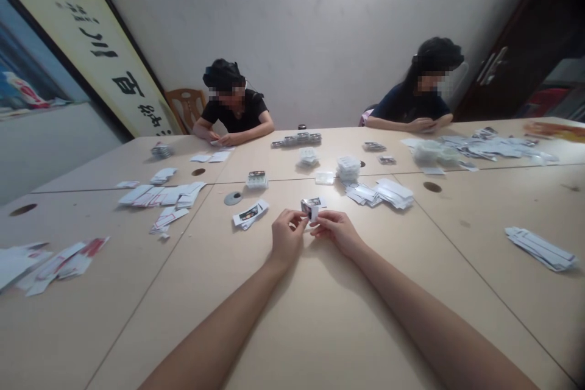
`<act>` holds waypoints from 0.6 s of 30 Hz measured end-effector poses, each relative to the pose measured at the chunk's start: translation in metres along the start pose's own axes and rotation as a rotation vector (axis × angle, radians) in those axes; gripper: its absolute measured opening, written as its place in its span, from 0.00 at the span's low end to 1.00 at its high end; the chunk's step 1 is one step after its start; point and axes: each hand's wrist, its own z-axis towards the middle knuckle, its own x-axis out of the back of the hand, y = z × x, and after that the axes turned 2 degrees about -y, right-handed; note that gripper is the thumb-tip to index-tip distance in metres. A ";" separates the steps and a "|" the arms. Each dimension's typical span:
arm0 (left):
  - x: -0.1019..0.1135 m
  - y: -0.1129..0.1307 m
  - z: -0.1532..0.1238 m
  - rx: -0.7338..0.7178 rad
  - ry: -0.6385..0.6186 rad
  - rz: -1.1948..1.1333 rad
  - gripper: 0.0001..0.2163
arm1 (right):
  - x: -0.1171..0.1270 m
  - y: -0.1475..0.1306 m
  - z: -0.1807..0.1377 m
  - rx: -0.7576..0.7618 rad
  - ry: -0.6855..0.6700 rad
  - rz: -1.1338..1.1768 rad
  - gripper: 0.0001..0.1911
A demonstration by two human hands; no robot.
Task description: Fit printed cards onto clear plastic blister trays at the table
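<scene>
Both hands meet near the middle of the pale, smooth laminate table [320, 317]; the left hand [287, 241] and the right hand [337, 230] each pinch a small white cardboard box [311, 207], squarish with a dark printed face, held just above the tabletop between their fingertips; a loose stack of flat printed cards [250, 214] lies just left of it; a round grey disc [233, 198] sits beyond; clear plastic cases [348, 168] are stacked toward the far edge.

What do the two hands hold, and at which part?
A small white box; the left hand pinches its left side, the right hand its right side.
</scene>
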 end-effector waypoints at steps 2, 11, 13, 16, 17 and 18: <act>0.000 0.001 0.000 -0.007 -0.008 -0.003 0.04 | -0.001 0.000 0.000 0.001 0.004 -0.007 0.18; -0.001 0.006 -0.003 -0.043 -0.055 0.016 0.08 | -0.003 0.001 -0.003 0.055 0.069 -0.049 0.17; -0.001 0.006 -0.004 -0.054 -0.062 0.025 0.07 | -0.004 0.001 -0.003 0.064 0.071 -0.060 0.17; -0.002 0.005 -0.005 -0.074 -0.068 0.039 0.06 | -0.004 0.002 -0.003 0.072 0.071 -0.073 0.17; -0.002 0.004 -0.005 -0.080 -0.069 0.042 0.05 | -0.005 0.002 -0.003 0.072 0.071 -0.076 0.17; -0.002 0.003 -0.005 -0.085 -0.069 0.044 0.04 | -0.005 0.002 -0.002 0.072 0.071 -0.081 0.17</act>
